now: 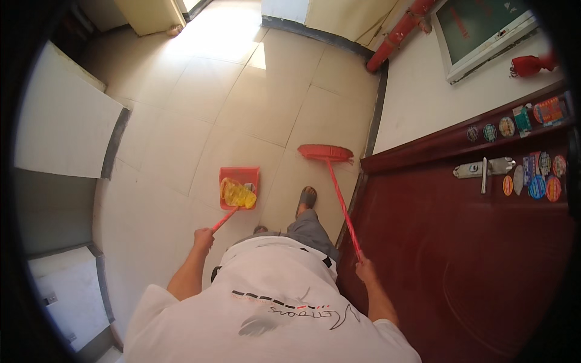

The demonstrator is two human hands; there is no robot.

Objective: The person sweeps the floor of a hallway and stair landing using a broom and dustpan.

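Note:
My left hand (204, 240) grips the handle of a red dustpan (239, 171). A crumpled yellow plastic bag (238, 194) lies in the pan, with a small pale scrap (250, 186) beside it. On the other side, my right hand (366, 271) is closed around the long handle of a red broom (335, 174). The broom's bristle head (326, 153) is ahead and to the right of the pan, apart from it, near the right wall. Whether the head touches the floor I cannot tell.
Pale tiles (254, 118) cover the hallway floor. To my right stands a dark red door (417, 236) with a metal lever handle (484, 176) and several stickers. Farther along, a red pipe (395, 41) rises by the wall. White wall corners (72, 118) jut in from the left.

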